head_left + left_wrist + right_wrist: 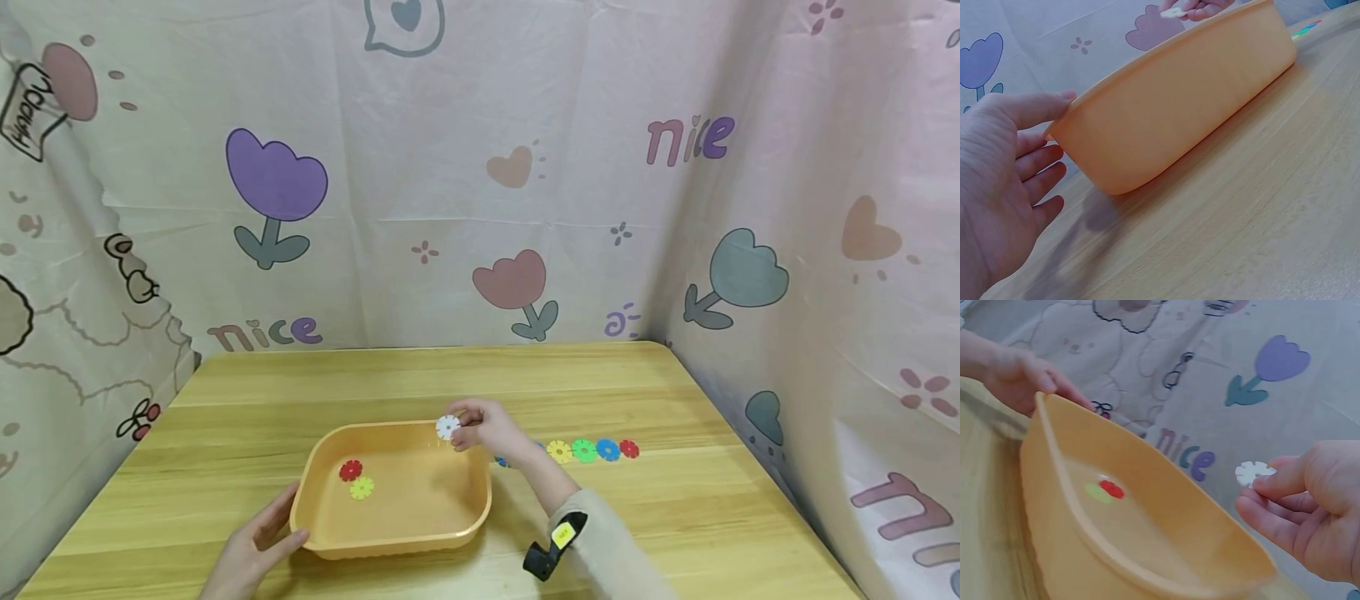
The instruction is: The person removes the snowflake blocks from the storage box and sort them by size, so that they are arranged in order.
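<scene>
My right hand (489, 428) pinches a white snowflake building disc (447, 427) between thumb and fingers, above the far right corner of an orange-yellow plastic basin (393, 546). In the right wrist view the notched edge of that disc shows clear of the fingertips. At the basin's near left corner, my left hand (251, 546) grips the rim, its thumb on top and the other fingers by the outer wall. Inside the basin lie a red disc (350, 471) and a yellow-green disc (362, 488), touching or overlapping.
Right of the basin, a row of discs lies on the wooden table (712, 517): yellow (558, 452), green (584, 451), blue (608, 450) and red (629, 449). My right forearm partly covers the row's left end. A patterned curtain (420, 183) hangs behind and at both sides.
</scene>
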Demonstrator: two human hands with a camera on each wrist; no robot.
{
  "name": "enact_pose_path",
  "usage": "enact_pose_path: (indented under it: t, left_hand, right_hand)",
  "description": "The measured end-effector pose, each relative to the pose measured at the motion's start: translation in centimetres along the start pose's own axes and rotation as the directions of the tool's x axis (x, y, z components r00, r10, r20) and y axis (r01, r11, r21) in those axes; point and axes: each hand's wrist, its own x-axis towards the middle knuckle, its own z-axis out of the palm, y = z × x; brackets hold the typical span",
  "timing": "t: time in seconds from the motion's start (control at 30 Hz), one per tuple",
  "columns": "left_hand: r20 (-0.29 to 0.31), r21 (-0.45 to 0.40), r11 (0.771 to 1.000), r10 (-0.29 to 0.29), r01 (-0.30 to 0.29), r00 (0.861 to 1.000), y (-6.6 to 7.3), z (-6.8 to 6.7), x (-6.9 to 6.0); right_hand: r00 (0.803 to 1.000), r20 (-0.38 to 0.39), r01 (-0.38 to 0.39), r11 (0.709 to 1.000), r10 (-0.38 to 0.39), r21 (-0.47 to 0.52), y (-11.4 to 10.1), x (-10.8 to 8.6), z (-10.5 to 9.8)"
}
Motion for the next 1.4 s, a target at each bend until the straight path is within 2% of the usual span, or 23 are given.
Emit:
enact_pose_path:
  t: [0.33, 0.7, 0.83, 1.07, 1.2, 1.3, 1.4]
  left_hand:
    - [0.017, -0.013, 0.999, -0.031, 0.031, 0.999, 0.1, -0.1, 0.0]
    - [0.034, -0.003, 0.998, -0.063, 0.063, 0.997, 0.3, -0.2, -0.1]
    - [0.030, 0.004, 0.998, -0.062, 0.062, 0.998, 0.3, -0.2, -0.1]
    - [0.031, 0.004, 0.998, -0.065, 0.065, 0.997, 0.2, -0.2, -0.2]
    - [0.024, 0.012, 0.998, -0.056, 0.055, 0.998, 0.2, -0.2, -0.1]
    - [0.026, 0.005, 0.999, -0.051, 0.051, 0.998, 0.2, -0.2, -0.1]
    - [0.026, -0.001, 0.999, -0.049, 0.049, 0.998, 0.1, -0.1, -0.2]
  right_hand:
    - [0.991, -0.134, -0.031, 0.999, 0.027, -0.029, 0.9, -2.4, -4.8]
    - [0.959, -0.278, -0.080, 0.994, 0.058, -0.069, 2.9, -6.8, -11.5]
    - [0.931, -0.356, -0.111, 0.990, 0.073, -0.085, 3.7, -8.5, -13.8]
    - [0.856, -0.496, -0.191, 0.981, 0.149, -0.034, 4.9, -10.9, -17.1]
    - [0.821, -0.548, -0.212, 0.977, 0.163, -0.026, 5.6, -11.9, -18.6]
    - [0.805, -0.570, -0.229, 0.972, 0.163, -0.045, 6.0, -12.7, -19.5]
    - [0.776, -0.604, -0.256, 0.966, 0.178, -0.044, 6.7, -13.1, -20.5]
